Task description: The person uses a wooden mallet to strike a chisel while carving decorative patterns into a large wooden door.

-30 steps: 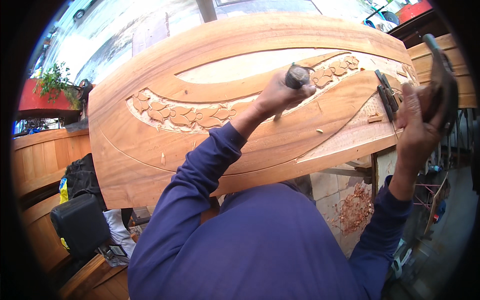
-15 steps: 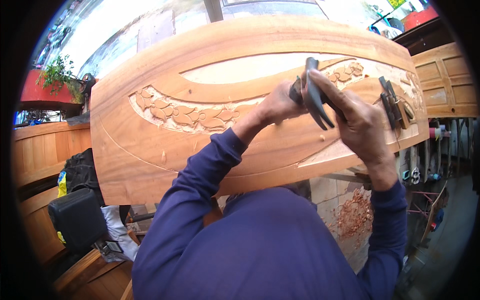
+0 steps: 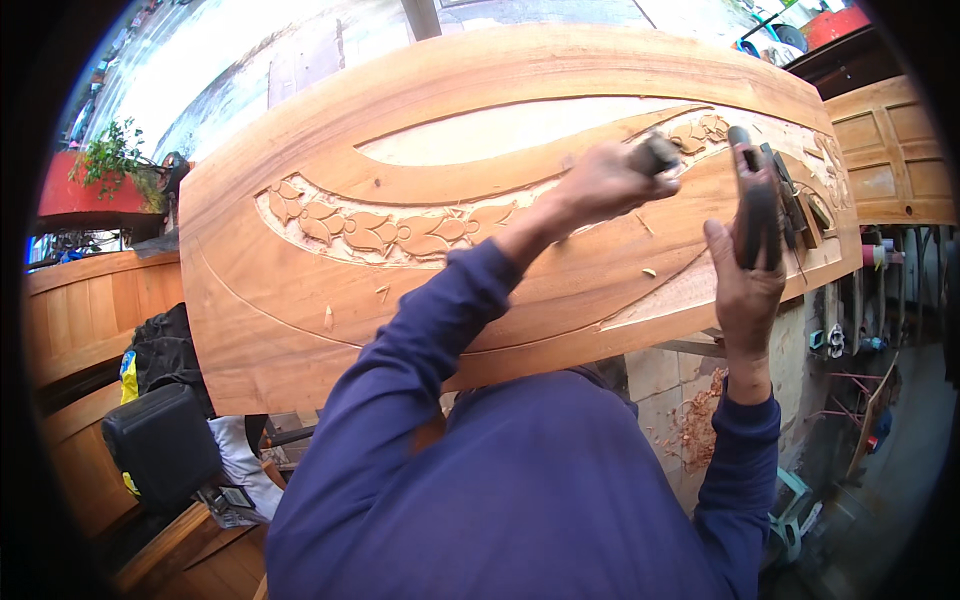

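A large wooden panel (image 3: pixel 560 300) with carved flowers and leaves lies in front of me. My left hand (image 3: pixel 612 182) is closed around the handle of a chisel (image 3: pixel 655 156) over the upper part of the carved band; its blade is hidden beneath my hand. To the right, my right hand (image 3: pixel 745 300) grips a claw hammer (image 3: pixel 757 205), its dark head raised and slightly blurred, apart from the chisel. The carved flower band (image 3: pixel 400 232) curves from the panel's left side toward my left hand. Close beyond the hammer, several carving tools (image 3: pixel 795 205) lie on the panel.
Loose wood chips (image 3: pixel 648 272) dot the panel, and shavings (image 3: pixel 700 425) cover some floor tiles below. A black case (image 3: pixel 162 445) stands at the left. At the far left is a red planter (image 3: pixel 75 190); a panelled wooden door (image 3: pixel 890 150) is at the right.
The hammer has swung away from the chisel, to the right, with my right hand. My left hand has shifted right and slightly up along the carved band, still gripping the chisel.
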{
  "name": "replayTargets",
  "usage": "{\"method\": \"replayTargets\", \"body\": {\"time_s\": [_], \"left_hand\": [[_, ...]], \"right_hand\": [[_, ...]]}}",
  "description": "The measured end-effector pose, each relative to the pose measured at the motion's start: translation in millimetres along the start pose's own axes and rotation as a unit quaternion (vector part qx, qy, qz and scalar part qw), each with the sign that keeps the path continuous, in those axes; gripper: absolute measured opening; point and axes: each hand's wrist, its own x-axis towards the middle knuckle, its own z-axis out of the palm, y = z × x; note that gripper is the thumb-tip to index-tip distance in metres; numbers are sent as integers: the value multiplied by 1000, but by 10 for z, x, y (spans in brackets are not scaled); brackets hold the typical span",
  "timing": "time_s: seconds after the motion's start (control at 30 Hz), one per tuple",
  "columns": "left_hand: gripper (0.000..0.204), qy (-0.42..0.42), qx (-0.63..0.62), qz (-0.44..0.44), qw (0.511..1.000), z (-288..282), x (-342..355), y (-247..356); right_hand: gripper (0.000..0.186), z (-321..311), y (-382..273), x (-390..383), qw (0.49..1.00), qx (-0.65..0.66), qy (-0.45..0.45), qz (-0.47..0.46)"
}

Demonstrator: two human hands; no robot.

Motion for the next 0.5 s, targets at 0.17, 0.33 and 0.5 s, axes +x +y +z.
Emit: {"method": "replayTargets", "body": {"time_s": [0.17, 0.33, 0.5], "left_hand": [[33, 25, -12, -32, 999, 26, 25, 14], [25, -2, -136, 76, 988, -202, -375, -57], [27, 9, -117, 58, 991, -276, -456, 1]], "right_hand": [[38, -211, -168, -18, 994, 37, 61, 79], [48, -337, -422, 121, 994, 20, 106, 1], [19, -585, -648, 521, 989, 30, 111, -88]]}}
